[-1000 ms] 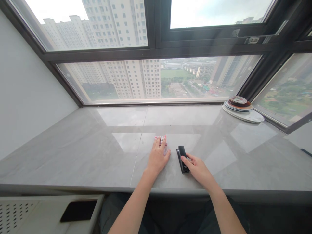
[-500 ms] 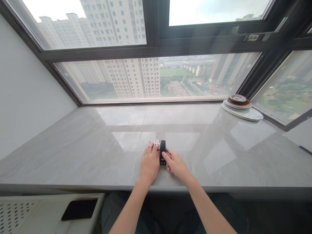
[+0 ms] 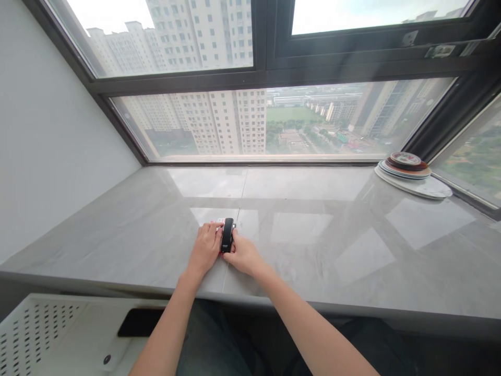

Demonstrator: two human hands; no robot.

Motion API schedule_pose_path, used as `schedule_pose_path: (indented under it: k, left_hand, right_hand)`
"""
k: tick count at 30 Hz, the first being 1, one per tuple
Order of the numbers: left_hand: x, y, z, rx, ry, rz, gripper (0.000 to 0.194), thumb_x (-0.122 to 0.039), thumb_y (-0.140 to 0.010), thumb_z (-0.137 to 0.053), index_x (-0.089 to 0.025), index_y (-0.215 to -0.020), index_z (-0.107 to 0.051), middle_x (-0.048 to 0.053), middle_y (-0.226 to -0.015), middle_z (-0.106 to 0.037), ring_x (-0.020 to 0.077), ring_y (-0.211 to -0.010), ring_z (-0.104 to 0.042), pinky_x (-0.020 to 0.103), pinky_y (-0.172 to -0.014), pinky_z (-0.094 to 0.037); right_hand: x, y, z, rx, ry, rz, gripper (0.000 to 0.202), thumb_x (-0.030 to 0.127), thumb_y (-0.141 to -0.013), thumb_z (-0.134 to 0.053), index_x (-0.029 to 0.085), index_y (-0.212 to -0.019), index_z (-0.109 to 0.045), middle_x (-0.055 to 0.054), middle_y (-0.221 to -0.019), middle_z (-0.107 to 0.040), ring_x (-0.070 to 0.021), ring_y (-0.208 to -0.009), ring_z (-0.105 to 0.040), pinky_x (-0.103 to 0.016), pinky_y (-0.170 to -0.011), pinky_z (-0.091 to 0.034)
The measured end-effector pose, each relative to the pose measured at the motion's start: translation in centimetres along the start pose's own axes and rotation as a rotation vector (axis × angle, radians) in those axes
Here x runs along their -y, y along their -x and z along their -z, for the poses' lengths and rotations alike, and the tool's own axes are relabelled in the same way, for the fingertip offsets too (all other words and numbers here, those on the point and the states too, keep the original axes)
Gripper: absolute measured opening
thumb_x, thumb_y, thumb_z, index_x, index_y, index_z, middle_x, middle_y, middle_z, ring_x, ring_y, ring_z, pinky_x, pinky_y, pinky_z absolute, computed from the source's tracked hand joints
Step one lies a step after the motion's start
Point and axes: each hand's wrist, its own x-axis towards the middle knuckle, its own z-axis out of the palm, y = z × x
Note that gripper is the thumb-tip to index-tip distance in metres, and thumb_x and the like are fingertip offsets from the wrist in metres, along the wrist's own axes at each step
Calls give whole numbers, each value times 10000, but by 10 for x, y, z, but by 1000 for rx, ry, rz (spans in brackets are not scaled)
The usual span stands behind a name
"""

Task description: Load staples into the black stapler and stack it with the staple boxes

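Note:
A black stapler [image 3: 227,236] stands lengthwise on the grey marbled sill, pointing away from me. My right hand [image 3: 243,254] grips it from the right, its thumb near the close end and its fingers along the side. My left hand [image 3: 205,246] lies against the stapler's left side, fingers bent over a small red-and-white printed packet [image 3: 220,221]. Most of that packet is hidden under the fingers and the stapler, so I cannot tell whether it is a box or a card.
A stack of round plates or mats [image 3: 410,175] sits at the sill's right corner, by the dark window frame [image 3: 258,78]. Below the front edge on the left is a white perforated chair or stand [image 3: 50,334] with a dark opening or panel [image 3: 141,322].
Both hands have shifted left across the sill with the stapler and printed packet, from right of the tile seam onto it. The camera view has turned slightly.

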Motion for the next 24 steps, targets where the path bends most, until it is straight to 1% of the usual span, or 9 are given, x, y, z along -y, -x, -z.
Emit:
schedule_pose_path:
  k: [2, 6, 9, 12, 16, 21, 24]
  left_hand:
    - [2, -5, -1, -6, -2, 8, 316, -363, -1078, -344, -258, -1207, -613, 92, -1121, -617, 273, -1119, -565, 464, -1045, -454]
    - [6, -13, -2, -24, -5, 30, 341, -387, -1084, -316, -258, -1079, -631, 83, -1039, -614, 268, -1048, -563, 451, -1017, -457]
    - [8, -16, -2, -36, -9, 41, 359, -389, -1087, -301, -256, -1039, -631, 81, -1023, -613, 266, -1032, -562, 446, -1007, -458]
    - [8, -17, -2, -44, -15, 46, 352, -383, -1085, -307, -257, -1048, -634, 80, -1027, -614, 266, -1031, -564, 445, -1004, -460]
    - [4, -14, -3, -53, -23, 47, 298, -361, -1073, -358, -265, -1117, -636, 88, -1093, -612, 275, -1055, -563, 449, -1004, -462]
    - [0, -11, -5, -63, -31, 49, 277, -335, -1065, -378, -263, -1153, -630, 94, -1130, -603, 277, -1069, -557, 451, -1006, -463]
    - [-1, -11, -4, -71, -34, 53, 282, -318, -1065, -369, -260, -1152, -631, 97, -1143, -594, 277, -1086, -559, 456, -1015, -464]
  right_hand:
    - [0, 0, -5, -38, 49, -15, 657, 240, -773, -714, 216, -1393, -501, 16, -777, -659, -204, -712, -609, -267, -624, -372]
    - [-3, -1, -11, -66, 112, -28, 776, 284, -768, -735, 198, -1484, -448, -16, -830, -687, -225, -749, -626, -278, -636, -379]
    - [-5, -3, -13, -72, 137, -21, 774, 311, -775, -733, 192, -1487, -454, -24, -851, -695, -223, -762, -628, -275, -639, -381]
    - [-6, -4, -14, -73, 145, -20, 770, 322, -774, -737, 186, -1481, -462, -26, -851, -699, -221, -758, -627, -273, -638, -380]
    - [-5, -3, -13, -87, 120, -11, 770, 312, -767, -744, 190, -1475, -467, -25, -836, -699, -219, -739, -624, -274, -633, -376]
    - [-4, -1, -11, -94, 79, -4, 697, 302, -763, -750, 212, -1413, -518, -14, -832, -697, -210, -735, -624, -266, -632, -377]
    - [-3, -1, -10, -90, 67, -7, 682, 306, -773, -746, 213, -1409, -522, -14, -839, -698, -212, -743, -628, -270, -638, -388]
